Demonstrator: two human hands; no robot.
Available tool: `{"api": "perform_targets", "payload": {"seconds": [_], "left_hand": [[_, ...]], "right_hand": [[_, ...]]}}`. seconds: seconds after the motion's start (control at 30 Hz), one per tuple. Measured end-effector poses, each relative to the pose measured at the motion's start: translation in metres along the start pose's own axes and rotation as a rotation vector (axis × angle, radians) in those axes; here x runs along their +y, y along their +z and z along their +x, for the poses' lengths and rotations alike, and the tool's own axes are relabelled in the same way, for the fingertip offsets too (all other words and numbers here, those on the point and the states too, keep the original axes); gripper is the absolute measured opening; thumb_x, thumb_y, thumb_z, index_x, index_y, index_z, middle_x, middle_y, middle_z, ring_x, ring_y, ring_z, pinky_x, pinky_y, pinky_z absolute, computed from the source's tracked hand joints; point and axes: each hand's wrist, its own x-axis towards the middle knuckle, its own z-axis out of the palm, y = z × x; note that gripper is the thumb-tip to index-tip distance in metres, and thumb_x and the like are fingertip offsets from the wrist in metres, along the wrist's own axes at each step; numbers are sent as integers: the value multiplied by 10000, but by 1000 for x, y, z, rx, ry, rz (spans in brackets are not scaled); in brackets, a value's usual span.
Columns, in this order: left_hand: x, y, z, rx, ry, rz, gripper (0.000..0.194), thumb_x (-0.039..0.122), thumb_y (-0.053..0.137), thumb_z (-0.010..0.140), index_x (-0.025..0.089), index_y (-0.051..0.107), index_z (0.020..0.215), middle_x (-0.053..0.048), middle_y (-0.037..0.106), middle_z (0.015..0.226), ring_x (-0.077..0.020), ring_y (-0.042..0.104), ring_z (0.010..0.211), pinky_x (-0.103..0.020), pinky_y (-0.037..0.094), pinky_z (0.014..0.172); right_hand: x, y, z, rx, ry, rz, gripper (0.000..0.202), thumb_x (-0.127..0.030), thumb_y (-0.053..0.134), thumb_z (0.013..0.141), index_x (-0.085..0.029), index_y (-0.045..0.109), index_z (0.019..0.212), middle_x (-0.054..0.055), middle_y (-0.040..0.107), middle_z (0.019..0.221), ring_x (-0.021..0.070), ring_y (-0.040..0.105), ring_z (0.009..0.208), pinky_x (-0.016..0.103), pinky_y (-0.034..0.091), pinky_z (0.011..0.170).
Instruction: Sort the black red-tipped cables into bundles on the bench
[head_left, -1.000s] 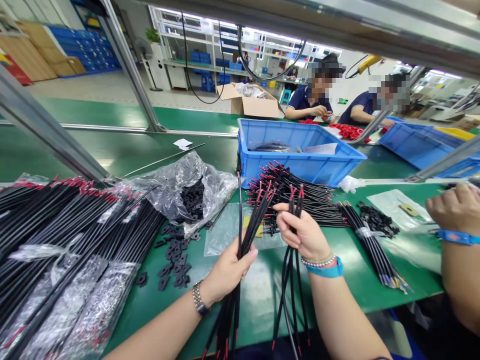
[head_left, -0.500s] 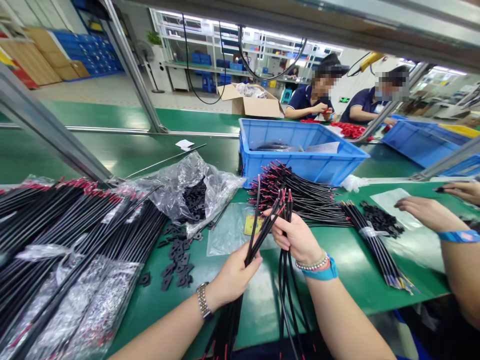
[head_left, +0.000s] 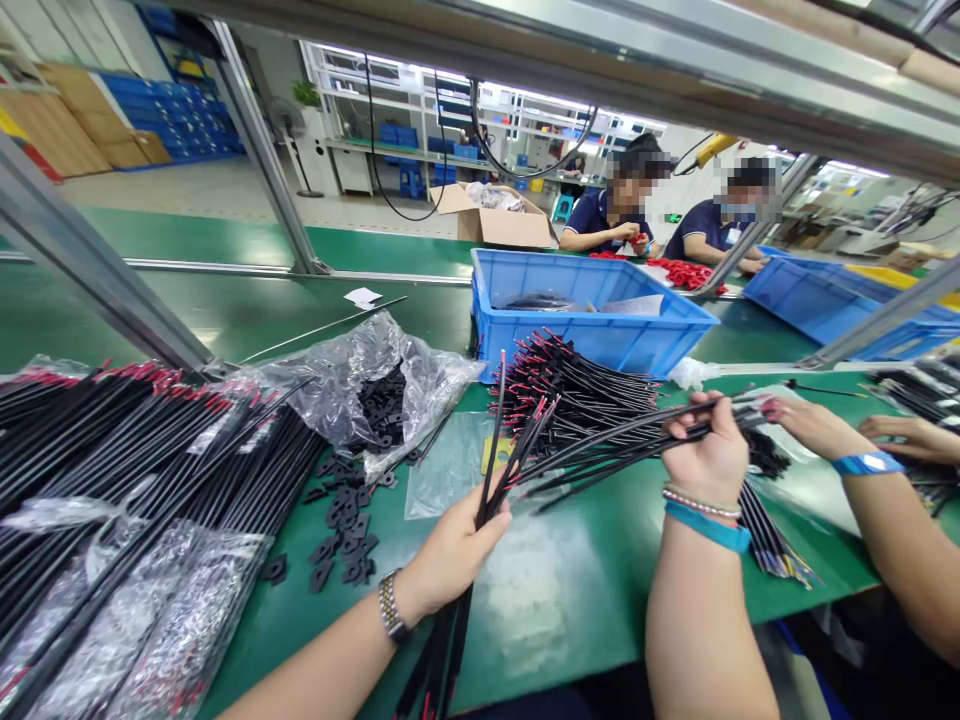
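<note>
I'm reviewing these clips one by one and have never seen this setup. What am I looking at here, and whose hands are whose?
The picture comes from a camera worn on a person's head, looking down at a green workbench. The two bare arms rising from the bottom edge are that person's own. The left hand grips a bunch of black cables with red tips. The right hand holds a second bunch of cables out sideways towards a co-worker's hand at the right. On the bench lie bagged cable bundles, loose small black parts, a clear bag of them, a cable pile and a blue crate. Two more people sit at work behind it.
</note>
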Motion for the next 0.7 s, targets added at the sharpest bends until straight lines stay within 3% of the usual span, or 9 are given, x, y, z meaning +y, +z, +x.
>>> {"api": "perform_targets", "payload": {"seconds": [0.07,0.13,0.2,0.27,0.37,0.43,0.5,0.6,0.7], "left_hand": [[1,-2,1,-18,-34,-104,552,361,443,830,211,240,1321,-39,385,858,-35,268,519,-179,257,449],[3,-3,1,-33,-32,-209,605,378,454,823,221,171,1333,-36,350,854,-28,246,503,-181,213,421],[5,-5,0,-31,-22,-258,645,383,461,820,211,119,1339,-33,336,849,-21,230,493,-183,191,415],[6,-6,-1,4,1,-198,634,393,446,828,189,125,1336,-35,356,861,-20,242,496,-182,210,418],[4,-7,-3,95,89,61,517,374,414,854,148,267,1294,-48,442,888,-62,396,655,-199,369,610],[2,-7,-3,132,155,183,458,348,397,869,162,324,1280,-42,480,902,-88,440,814,-225,363,798],[0,-6,-3,143,195,235,462,338,390,875,171,315,1299,-32,488,924,-85,450,869,-227,346,856],[-3,-4,-3,137,245,304,467,328,391,874,149,329,1301,-34,477,950,-80,444,915,-206,348,863],[-3,-2,-3,97,262,343,462,332,396,873,169,344,1302,-35,472,941,-83,436,904,-205,347,849]], "right_hand": [[-11,-6,7,47,-29,104,169,-252,349,869,-116,413,791,-17,464,591,84,452,528,201,399,455],[-18,-8,7,8,19,180,199,-266,311,883,-117,400,785,-17,406,531,91,474,562,228,445,523],[-19,-5,0,-98,154,236,200,-263,305,885,-111,411,810,-17,379,539,59,412,479,167,399,436],[-15,2,-14,-261,349,217,149,-248,368,866,-109,421,853,-26,355,567,18,281,381,108,254,319],[4,15,-46,-522,558,-120,217,-241,530,773,-128,427,928,-41,267,564,3,196,351,115,164,288],[22,23,-70,-673,606,-400,318,-262,559,752,-143,422,1013,-48,214,529,12,200,351,128,187,303],[39,29,-90,-786,648,-561,406,-290,551,763,-130,391,1100,-60,212,478,24,207,344,141,197,313],[60,34,-108,-865,683,-645,488,-331,552,764,-96,358,1145,-71,248,426,36,207,333,160,201,323],[69,34,-111,-843,641,-697,378,-364,536,773,-76,424,990,-62,256,404,44,221,330,176,208,328]]}}
